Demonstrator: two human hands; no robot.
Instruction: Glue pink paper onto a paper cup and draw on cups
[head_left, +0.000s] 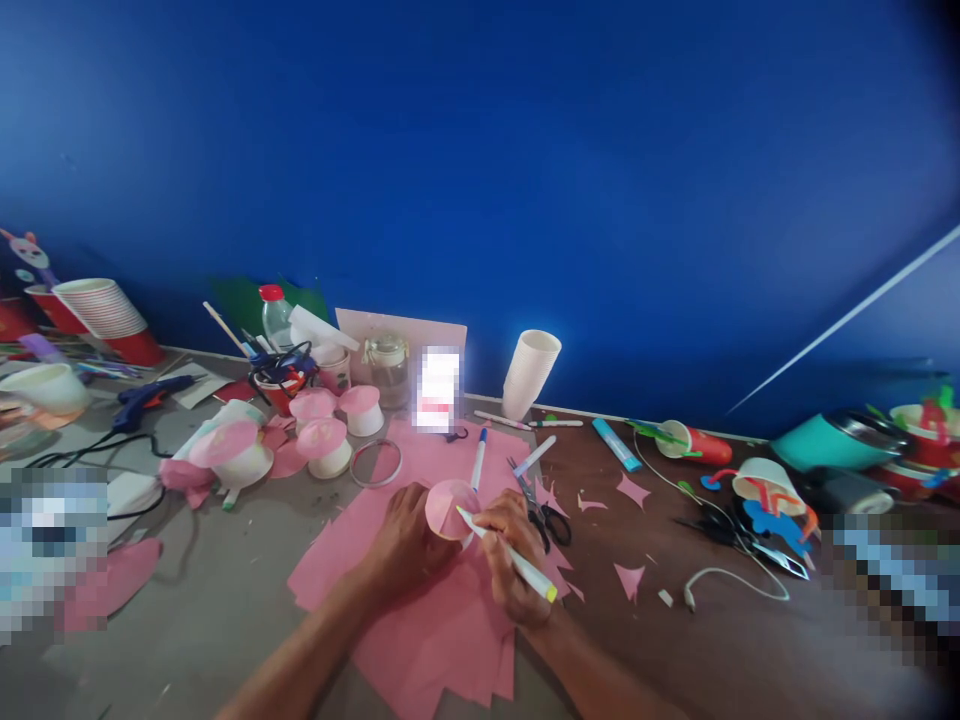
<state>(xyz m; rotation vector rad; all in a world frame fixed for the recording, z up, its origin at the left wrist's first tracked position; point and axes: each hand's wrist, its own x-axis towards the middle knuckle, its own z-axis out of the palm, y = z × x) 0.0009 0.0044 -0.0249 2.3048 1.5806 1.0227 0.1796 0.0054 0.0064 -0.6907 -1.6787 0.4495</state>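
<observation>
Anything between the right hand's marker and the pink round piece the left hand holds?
Nothing visible: the right hand holds the marker, its tip over the pink round piece in the left hand. The scissors lie off to the side.

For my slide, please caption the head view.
Left hand steadies pink paper cap; right hand holds yellow-ended marker to it.

With the dial centred on one held pink-topped cup (445,500), we count one yellow-ended marker (534,575) at four o'clock; at least four further pink-topped cups (361,408) toward ten; one glass jar (388,372) and one red-capped bottle (275,315) at eleven; one blue-capped marker (479,458) and one stack of white cups (531,368) at one; one pale-blue packet (616,445) at two.
</observation>
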